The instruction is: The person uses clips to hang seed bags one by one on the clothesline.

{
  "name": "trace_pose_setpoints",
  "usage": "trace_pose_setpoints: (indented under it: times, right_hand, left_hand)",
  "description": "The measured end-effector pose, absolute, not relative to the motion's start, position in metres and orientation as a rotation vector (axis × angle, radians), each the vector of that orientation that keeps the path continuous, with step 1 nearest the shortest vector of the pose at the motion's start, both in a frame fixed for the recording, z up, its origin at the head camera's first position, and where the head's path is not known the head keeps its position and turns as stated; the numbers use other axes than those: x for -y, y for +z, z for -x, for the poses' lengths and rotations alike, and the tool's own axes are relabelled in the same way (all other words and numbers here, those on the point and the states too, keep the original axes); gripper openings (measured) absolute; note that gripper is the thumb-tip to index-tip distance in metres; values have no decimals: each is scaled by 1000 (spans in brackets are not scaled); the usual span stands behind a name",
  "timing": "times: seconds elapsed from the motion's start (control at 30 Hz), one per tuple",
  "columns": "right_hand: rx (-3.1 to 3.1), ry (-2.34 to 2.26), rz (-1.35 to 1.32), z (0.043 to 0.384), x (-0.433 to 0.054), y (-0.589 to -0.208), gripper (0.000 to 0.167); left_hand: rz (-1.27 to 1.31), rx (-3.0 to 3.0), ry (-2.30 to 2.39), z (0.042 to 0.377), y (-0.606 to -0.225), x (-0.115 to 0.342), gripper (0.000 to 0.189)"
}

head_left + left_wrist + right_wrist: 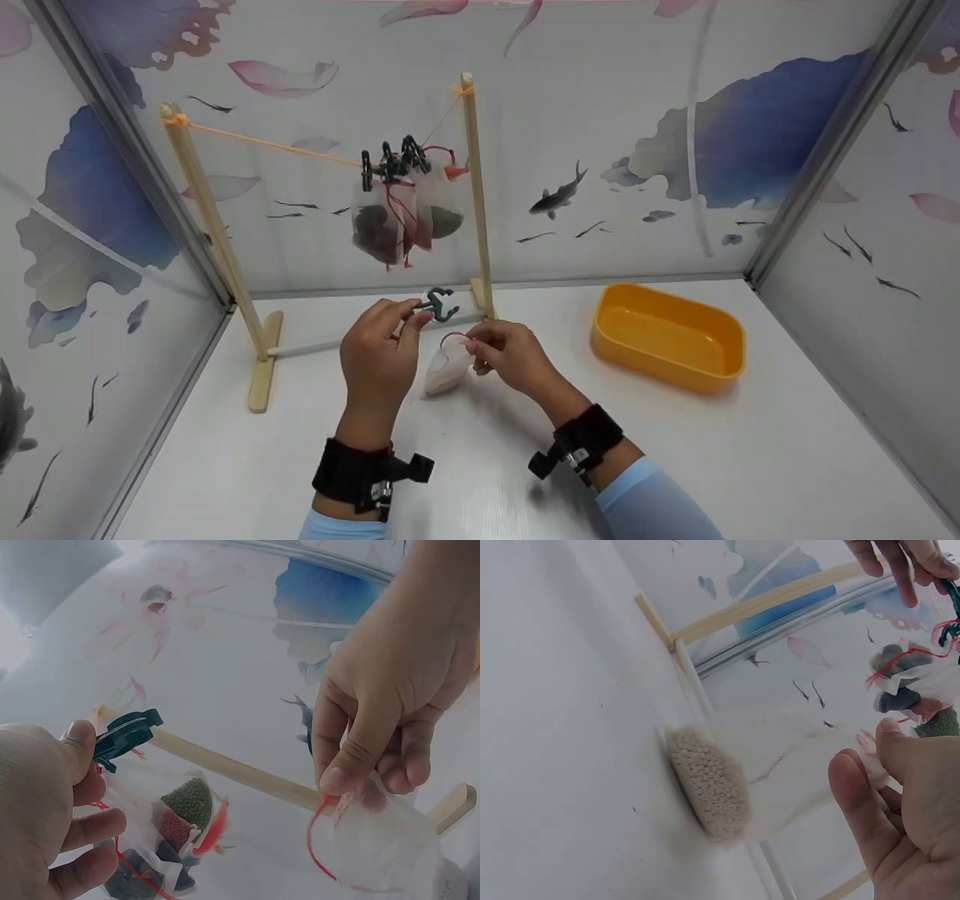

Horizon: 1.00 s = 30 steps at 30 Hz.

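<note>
My left hand (379, 352) pinches a dark green plastic clothespin (126, 738) between thumb and index finger, and its jaws point away to the right in the head view. Beside it, my right hand (514, 354) pinches the gathered top of a sheer white drawstring pouch (447, 370) with a red cord. Pale beige granules (707, 786) fill the pouch's bottom, which looks at or very near the tabletop. Beyond both hands, several similar pouches (376, 234) with dark, green and reddish contents hang from an orange line (274, 145), held by dark clothespins (389, 162).
Two wooden posts (478, 195) on flat feet (264, 367) carry the line, and a white bar (315, 348) joins them low down. A yellow plastic tray (660, 367) stands at the right. Printed panels (600, 247) enclose the white table (780, 450).
</note>
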State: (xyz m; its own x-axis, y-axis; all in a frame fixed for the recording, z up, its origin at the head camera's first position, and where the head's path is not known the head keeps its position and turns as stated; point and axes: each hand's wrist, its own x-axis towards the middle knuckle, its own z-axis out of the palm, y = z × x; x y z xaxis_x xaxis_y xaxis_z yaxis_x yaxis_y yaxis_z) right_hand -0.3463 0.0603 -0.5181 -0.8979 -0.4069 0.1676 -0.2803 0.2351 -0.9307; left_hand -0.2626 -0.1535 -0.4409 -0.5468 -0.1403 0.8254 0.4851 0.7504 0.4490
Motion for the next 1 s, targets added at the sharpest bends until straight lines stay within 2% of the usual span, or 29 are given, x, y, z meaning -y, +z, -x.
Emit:
trace_pose_setpoints:
  times: [0.3, 0.6, 0.77, 1.0]
  right_hand:
    - [-2366, -1725, 646, 345, -75, -497, 22]
    - [-2702, -1691, 548, 352, -78, -461, 5]
    - [-2735, -1735, 577, 368, -76, -424, 10]
    - [-2805, -1847, 610, 391, -72, -363, 14]
  left_hand:
    - [263, 1998, -851, 262, -438, 148, 25]
    - [222, 2013, -876, 267, -423, 160, 24]
    - [224, 1996, -818, 284, -385, 173, 25]
    - [207, 2055, -699, 323, -298, 179, 34]
